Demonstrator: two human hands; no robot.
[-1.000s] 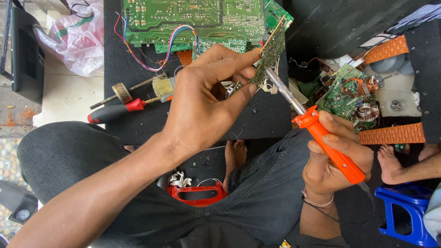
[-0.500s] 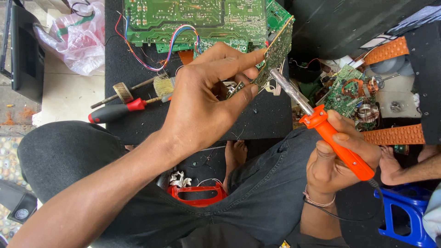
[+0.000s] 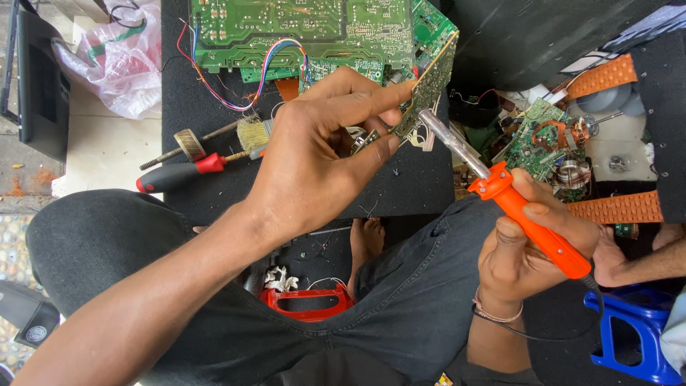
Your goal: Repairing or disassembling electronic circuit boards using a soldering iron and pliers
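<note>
A large green circuit board (image 3: 300, 28), red-handled screwdriver (image 3: 179, 174), brush (image 3: 251, 134) and blue stool (image 3: 629, 336) lie around.

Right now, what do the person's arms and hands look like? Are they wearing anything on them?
Both arms are bare, with no sleeves in view. The left hand wears no glove, ring or watch that shows. The right hand is bare too, but its wrist has a thin bracelet looped around it. A dark cable curves just below that wrist.

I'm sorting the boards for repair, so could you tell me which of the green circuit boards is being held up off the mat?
The small circuit board pinched in the left hand, tilted on edge; the large board lies flat on the mat.
</note>
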